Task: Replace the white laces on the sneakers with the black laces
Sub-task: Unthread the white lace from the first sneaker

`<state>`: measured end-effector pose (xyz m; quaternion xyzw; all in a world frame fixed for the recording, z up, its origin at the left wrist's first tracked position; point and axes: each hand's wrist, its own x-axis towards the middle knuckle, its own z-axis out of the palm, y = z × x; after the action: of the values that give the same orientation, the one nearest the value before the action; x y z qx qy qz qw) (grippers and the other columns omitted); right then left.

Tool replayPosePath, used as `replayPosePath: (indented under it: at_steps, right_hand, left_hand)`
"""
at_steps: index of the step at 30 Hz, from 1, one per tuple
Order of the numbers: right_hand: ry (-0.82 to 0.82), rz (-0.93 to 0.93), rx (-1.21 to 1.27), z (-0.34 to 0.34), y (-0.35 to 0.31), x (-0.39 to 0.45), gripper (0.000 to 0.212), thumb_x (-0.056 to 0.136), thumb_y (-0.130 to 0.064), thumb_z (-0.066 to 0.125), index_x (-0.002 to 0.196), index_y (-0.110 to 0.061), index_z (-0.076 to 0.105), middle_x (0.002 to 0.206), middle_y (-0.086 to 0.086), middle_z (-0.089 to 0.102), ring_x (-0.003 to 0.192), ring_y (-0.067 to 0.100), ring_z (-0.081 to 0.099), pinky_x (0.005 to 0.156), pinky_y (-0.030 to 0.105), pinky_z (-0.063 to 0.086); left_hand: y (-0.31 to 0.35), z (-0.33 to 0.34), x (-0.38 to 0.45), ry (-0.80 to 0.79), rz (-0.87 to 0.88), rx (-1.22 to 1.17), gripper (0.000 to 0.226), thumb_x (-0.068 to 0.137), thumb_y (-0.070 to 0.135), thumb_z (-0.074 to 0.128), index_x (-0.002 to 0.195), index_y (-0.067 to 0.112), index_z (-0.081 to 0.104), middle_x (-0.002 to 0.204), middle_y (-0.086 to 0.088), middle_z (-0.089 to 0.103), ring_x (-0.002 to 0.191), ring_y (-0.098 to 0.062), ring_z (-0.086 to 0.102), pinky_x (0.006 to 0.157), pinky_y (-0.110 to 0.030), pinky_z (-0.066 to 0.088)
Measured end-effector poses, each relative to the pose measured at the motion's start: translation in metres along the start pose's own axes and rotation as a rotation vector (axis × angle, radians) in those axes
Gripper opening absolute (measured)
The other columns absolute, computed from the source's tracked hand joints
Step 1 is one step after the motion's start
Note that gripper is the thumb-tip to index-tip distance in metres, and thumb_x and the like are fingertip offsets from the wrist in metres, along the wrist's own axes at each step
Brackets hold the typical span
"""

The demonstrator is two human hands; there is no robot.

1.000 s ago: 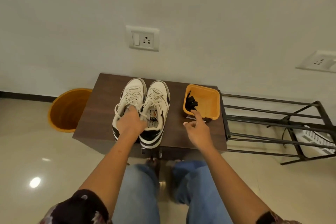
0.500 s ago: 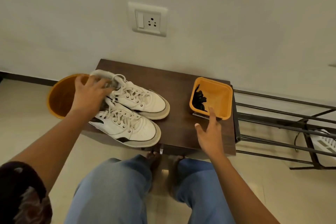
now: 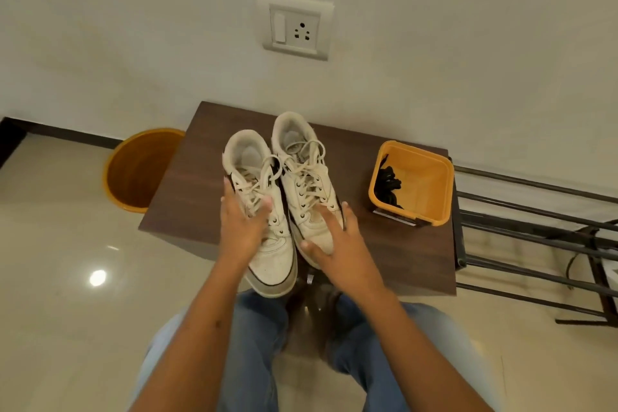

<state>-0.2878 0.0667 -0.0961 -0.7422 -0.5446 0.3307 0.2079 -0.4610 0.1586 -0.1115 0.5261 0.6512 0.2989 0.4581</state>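
Two white sneakers with white laces lie side by side on the dark wooden table [image 3: 197,207], heels toward the wall, toes toward me. The left sneaker [image 3: 272,257] sticks out over the table's front edge. My left hand [image 3: 240,226] grips it across the laced middle, fingers on its left side and thumb on the laces. My right hand [image 3: 341,244] rests on the toe of the right sneaker [image 3: 306,177] with straight fingers, thumb across the toe tip. The black laces [image 3: 388,184] lie bundled in an orange tub [image 3: 441,197] at the table's right.
An orange bucket [image 3: 140,170] stands on the floor left of the table. A dark metal rack [image 3: 535,211] adjoins the table on the right. A wall socket [image 3: 296,27] is above. My knees in jeans are below the table's front edge.
The sneakers have been turned from lying sideways to toes facing me. My left hand shifted from the heels to the left sneaker's middle. My right hand left the tub and came onto the right sneaker's toe.
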Motion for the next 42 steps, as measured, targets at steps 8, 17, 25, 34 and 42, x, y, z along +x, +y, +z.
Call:
replayPosePath:
  at_steps: [8,17,25,34,42]
  right_hand:
    - [-0.048,0.100,-0.035,-0.010,0.006,-0.016,0.066,0.086,-0.028,0.068,0.141,-0.041,0.035,0.160,-0.001,0.004,0.132,0.032,0.041,0.102,0.039,0.044]
    - [0.060,0.324,-0.297,-0.027,-0.007,-0.025,0.049,0.088,-0.034,0.061,0.133,-0.028,0.043,0.133,0.009,0.038,0.114,0.033,0.046,0.095,0.041,0.042]
    - [0.393,-0.001,0.039,-0.026,-0.044,0.016,0.020,0.091,-0.019,0.061,0.109,-0.027,0.062,0.109,-0.007,0.048,0.092,0.013,0.058,0.075,0.039,0.053]
    - [0.233,-0.009,0.244,-0.015,-0.043,0.022,0.036,0.092,-0.016,0.059,0.123,-0.032,0.052,0.097,-0.007,0.059,0.083,0.007,0.060,0.075,0.038,0.055]
    - [0.183,-0.011,0.187,-0.002,-0.053,0.010,0.041,0.086,-0.035,0.067,0.106,-0.023,0.034,0.089,-0.007,0.058,0.075,0.011,0.059,0.054,0.023,0.043]
  left_hand:
    - [-0.008,-0.008,-0.039,-0.190,0.107,0.183,0.107,0.062,0.041,0.086,0.149,0.035,0.024,0.145,0.000,0.045,0.128,-0.021,0.049,0.100,-0.051,0.047]
    - [0.017,-0.007,-0.040,-0.203,0.005,0.099,0.063,0.078,0.040,0.078,0.130,0.040,0.043,0.124,0.006,0.057,0.103,-0.012,0.063,0.085,-0.037,0.054]
    - [0.052,0.004,-0.030,-0.003,0.356,0.478,0.017,0.087,0.040,0.070,0.104,0.041,0.069,0.108,0.017,0.043,0.096,-0.010,0.052,0.069,-0.031,0.048]
    - [0.049,0.015,-0.026,0.061,0.488,0.646,0.014,0.087,0.018,0.071,0.096,0.027,0.076,0.138,0.001,0.047,0.120,-0.028,0.035,0.097,-0.044,0.032]
    - [0.058,0.018,-0.027,0.017,0.215,0.266,0.013,0.092,0.012,0.064,0.097,0.017,0.075,0.121,0.014,0.044,0.112,-0.008,0.033,0.079,0.009,0.023]
